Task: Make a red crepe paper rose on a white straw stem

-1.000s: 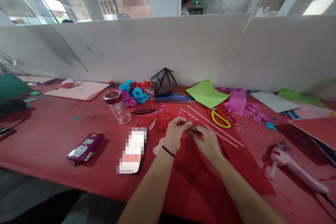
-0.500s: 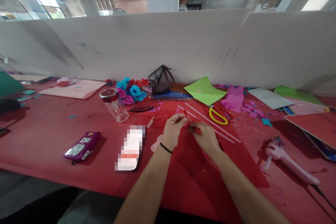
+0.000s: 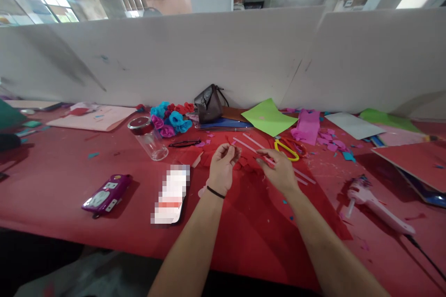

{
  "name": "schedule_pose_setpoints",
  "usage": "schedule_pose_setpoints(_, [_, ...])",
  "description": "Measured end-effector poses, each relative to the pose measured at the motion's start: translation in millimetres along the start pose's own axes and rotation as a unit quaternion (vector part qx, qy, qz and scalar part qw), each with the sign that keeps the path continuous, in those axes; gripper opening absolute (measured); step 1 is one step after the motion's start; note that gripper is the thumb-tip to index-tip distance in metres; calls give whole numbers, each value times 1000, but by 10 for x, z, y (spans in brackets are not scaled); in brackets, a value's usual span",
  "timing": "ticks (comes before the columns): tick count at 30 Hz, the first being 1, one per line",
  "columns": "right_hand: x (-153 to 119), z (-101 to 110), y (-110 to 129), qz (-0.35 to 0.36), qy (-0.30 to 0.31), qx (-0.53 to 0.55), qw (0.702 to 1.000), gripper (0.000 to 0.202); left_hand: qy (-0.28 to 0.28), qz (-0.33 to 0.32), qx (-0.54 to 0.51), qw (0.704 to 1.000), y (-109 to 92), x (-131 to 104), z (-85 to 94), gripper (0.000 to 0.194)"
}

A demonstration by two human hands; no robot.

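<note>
1. Red thin-paper pieces (image 3: 241,163) lay left of the looped yellow-handled scissors (image 3: 287,151), the landmark here, on the near side of two straight translucent pale-pink sticks (image 3: 304,176). The pieces overlapped, so no single long axis could be told.
2. The bare left hand (image 3: 221,171), with a black band at its wrist, was nearer to those pieces, its grip just beside them. The bare right hand (image 3: 278,169) stood between them and the scissors, its fingers over the middle of the sticks, whose long axes slanted from the far left of the scissors to their near right.
3. The left grip had its fingertips drawn together; whether they pinched any paper I could not tell. The right grip's thumb and forefinger looked slightly parted.
4. Counted left of the scissors: one clear glass jar with a red-and-silver lid (image 3: 148,138), one flat pale-screened phone (image 3: 170,195), one glossy purple case (image 3: 106,195), one pair of thin black glasses (image 3: 184,143) and one dark brown leather bag (image 3: 208,105).
5. Near right of the scissors lay one pale-pink plastic glue gun (image 3: 379,206). The blue, magenta and red paper flowers (image 3: 170,119) clustered too tightly to count, as did the red pieces.
</note>
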State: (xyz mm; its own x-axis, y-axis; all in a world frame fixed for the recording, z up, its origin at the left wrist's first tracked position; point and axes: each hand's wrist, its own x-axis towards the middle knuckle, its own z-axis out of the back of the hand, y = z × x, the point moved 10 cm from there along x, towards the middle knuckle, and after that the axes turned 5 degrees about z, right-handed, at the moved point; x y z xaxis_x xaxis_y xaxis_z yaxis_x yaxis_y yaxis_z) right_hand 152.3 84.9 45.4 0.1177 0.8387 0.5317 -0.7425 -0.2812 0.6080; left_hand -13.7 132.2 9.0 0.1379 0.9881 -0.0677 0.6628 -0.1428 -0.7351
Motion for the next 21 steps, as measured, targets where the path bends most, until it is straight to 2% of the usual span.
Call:
schedule_pose_setpoints(2, [-3,-50,-38,-1,13,-45,999,20,-22,-25,1,999,-57,22,72,28])
schedule_pose_setpoints(6, [-66,-144,-210,-62,51,-150,985,18,-55,-71,31,995,-186,64,184,22])
schedule_pose_setpoints(11, [-117,-240,-224,-48,57,-198,977,22,-9,-72,42,996,-208,64,52,16])
schedule_pose_setpoints(14, [-119,-269,-217,-34,45,-199,978,16,22,-49,53,997,-143,35,-45,17])
schedule_pose_setpoints(17, [-99,-238,-185,-27,23,-182,983,10,26,-11,113,993,-21,-1,-81,21])
schedule_pose_setpoints(21, [-66,-177,-231,-75,12,-118,990,11,31,31,191,981,150,-45,-113,18])
